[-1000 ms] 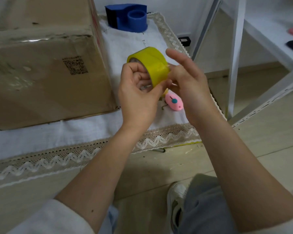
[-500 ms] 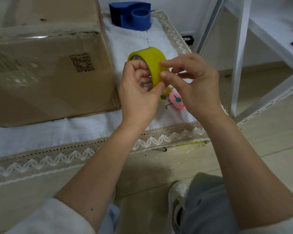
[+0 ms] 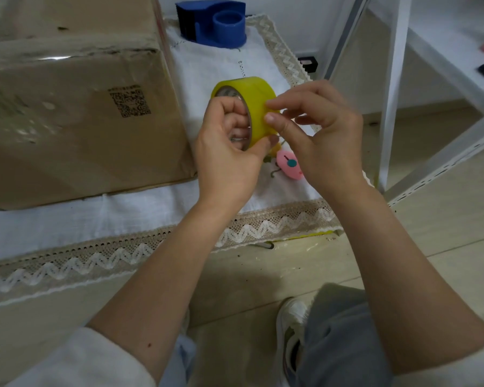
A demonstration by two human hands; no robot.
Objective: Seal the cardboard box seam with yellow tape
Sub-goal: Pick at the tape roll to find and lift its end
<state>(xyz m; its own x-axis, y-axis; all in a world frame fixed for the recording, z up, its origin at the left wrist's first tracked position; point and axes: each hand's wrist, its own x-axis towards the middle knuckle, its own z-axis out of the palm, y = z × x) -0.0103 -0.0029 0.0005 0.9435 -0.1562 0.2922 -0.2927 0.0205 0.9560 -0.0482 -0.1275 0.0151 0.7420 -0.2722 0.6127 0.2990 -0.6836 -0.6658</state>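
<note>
A roll of yellow tape (image 3: 252, 99) is held up over the white cloth, right of the cardboard box (image 3: 76, 121). My left hand (image 3: 224, 152) grips the roll, fingers curled through its core and thumb under its rim. My right hand (image 3: 319, 129) touches the roll's outer face, thumb and forefinger tips pressed on the tape surface. No loose tape end shows. The box stands at the left with a QR code on its side; its top edge carries shiny clear tape.
A blue tape dispenser (image 3: 215, 23) stands at the back of the white lace-edged cloth (image 3: 123, 219). A small pink cutter (image 3: 289, 164) lies on the cloth under my hands. White metal shelf legs (image 3: 390, 93) rise at the right. My shoe and trouser leg show below.
My right hand's fingers, spread a second ago, have curled in and now pinch at the roll's outer face. The roll and left hand have barely moved.
</note>
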